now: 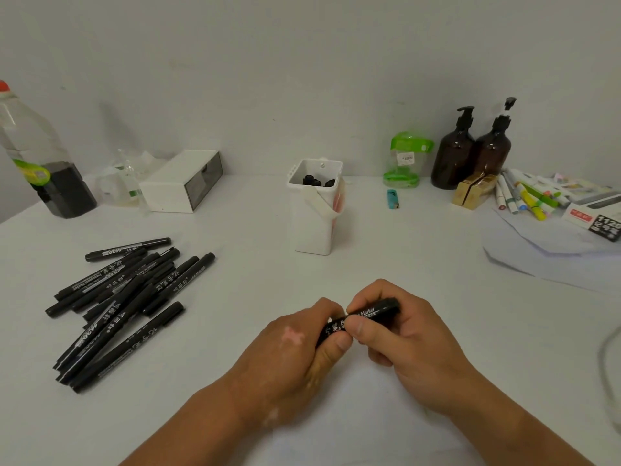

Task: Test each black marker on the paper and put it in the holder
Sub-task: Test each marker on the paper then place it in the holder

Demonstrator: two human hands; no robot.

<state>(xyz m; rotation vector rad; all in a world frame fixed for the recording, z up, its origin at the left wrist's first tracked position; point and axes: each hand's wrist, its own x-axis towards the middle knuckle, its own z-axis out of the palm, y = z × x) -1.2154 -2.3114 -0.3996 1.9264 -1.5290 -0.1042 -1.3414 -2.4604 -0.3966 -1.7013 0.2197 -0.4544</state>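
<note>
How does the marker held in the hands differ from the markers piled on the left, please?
The held marker is gripped by both the left hand and the right hand; the pile of markers lies loose on the table, untouched. The held marker is one pen; the pile of markers holds many, crossing and overlapping. Both are black with white print.

The black marker (361, 317) nearest the camera bears white print reading "Marker"; the rest is covered. The box (605, 227) at the right edge shows "1120" in white on black, above Chinese characters. Print on the piled markers (124, 297) is too blurred to read.
</note>
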